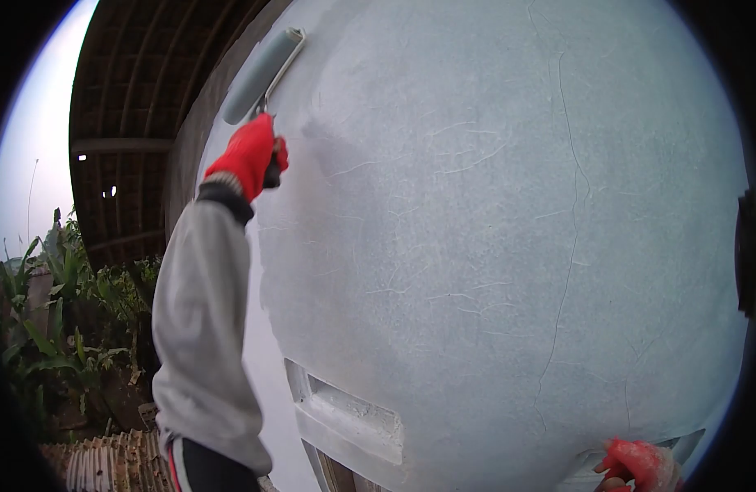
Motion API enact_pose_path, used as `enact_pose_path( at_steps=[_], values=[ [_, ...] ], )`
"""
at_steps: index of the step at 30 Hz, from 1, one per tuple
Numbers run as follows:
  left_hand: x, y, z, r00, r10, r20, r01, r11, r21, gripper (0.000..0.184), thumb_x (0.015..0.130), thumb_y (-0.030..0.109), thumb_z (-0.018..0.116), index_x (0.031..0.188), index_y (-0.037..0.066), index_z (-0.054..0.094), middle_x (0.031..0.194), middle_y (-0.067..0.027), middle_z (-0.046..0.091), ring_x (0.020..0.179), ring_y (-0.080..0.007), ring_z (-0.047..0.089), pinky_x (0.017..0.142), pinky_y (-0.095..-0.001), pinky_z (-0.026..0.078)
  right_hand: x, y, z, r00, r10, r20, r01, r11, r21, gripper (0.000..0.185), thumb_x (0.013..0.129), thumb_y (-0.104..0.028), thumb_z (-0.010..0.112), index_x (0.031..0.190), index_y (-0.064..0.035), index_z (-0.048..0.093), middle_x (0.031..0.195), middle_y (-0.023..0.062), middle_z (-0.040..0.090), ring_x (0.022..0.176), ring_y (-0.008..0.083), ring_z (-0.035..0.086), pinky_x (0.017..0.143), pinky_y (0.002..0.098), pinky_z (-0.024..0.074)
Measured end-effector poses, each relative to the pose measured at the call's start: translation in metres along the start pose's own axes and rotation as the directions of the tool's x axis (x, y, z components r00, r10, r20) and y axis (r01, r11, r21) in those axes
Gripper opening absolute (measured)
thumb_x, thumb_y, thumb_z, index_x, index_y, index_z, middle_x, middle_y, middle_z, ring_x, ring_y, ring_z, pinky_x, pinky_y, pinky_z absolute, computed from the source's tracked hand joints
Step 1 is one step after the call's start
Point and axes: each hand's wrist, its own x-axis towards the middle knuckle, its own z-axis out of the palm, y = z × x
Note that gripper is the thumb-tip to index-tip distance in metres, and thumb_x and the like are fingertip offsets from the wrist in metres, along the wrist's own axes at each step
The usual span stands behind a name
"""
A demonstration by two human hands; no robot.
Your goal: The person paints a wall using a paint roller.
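Observation:
My left hand (248, 157), in a red glove, is raised at the upper left and closed round the dark handle of a paint roller (265, 75). The roller's grey-blue sleeve lies tilted along the left edge of the wall (444, 230). Wet-looking, darker paint shows on the wall just below and right of it. At the bottom right, my right hand (640, 463), in a paint-smeared red glove, curls its fingers at the edge of a recess (587, 467) in the wall. The frame cuts off part of that hand.
Fine cracks run down the wall. A recessed vent opening (353, 414) sits low on its left, with a brown wooden frame (339, 476) below. A roof overhang (136, 90) juts out at upper left, above plants (66, 328) and corrugated sheets (103, 463). A dark object (747, 254) stands at the right edge.

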Motion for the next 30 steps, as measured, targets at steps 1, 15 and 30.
enact_pose_path(
  at_steps=[1, 15, 30],
  values=[
    [0.007, 0.002, 0.004, 0.999, 0.032, 0.002, -0.032, 0.999, -0.03, 0.031, 0.099, 0.037, 0.046, 0.109, 0.008, 0.05, 0.064, -0.0004, 0.043, 0.05, -0.0094, 0.039, 0.045, -0.0233, 0.036, 0.002, -0.001, 0.002, 1.0, 0.003, -0.003, -0.003, 1.0, -0.005, 0.052, 0.077, 0.01, 0.052, 0.128, -0.003, 0.052, 0.099, 0.0143, 0.062, 0.071, 0.0234, 0.062, 0.062, 0.0311, 0.0512],
    [-0.007, 0.013, -0.024, 0.995, -0.049, -0.083, 0.026, 0.965, -0.26, 0.023, 0.097, 0.031, 0.049, 0.106, 0.009, 0.05, 0.075, -0.0029, 0.047, 0.054, -0.0067, 0.041, 0.046, -0.0204, 0.037, -0.004, -0.004, 0.012, 0.995, 0.085, 0.05, -0.093, 0.979, 0.182, 0.043, 0.083, 0.008, 0.048, 0.124, -0.0033, 0.054, 0.095, 0.0127, 0.064, 0.072, 0.0191, 0.062, 0.064, 0.0294, 0.0506],
    [-0.02, -0.018, -0.019, 0.995, -0.076, -0.062, 0.064, 0.983, -0.172, 0.025, 0.098, 0.034, 0.045, 0.108, 0.01, 0.045, 0.065, -0.0021, 0.043, 0.05, -0.0096, 0.039, 0.045, -0.0247, 0.037, -0.003, -0.009, 0.012, 0.979, 0.164, 0.118, -0.187, 0.955, 0.23, 0.045, 0.083, 0.008, 0.051, 0.126, -0.0025, 0.053, 0.098, 0.014, 0.063, 0.073, 0.0183, 0.062, 0.065, 0.0283, 0.0507]
  ],
)
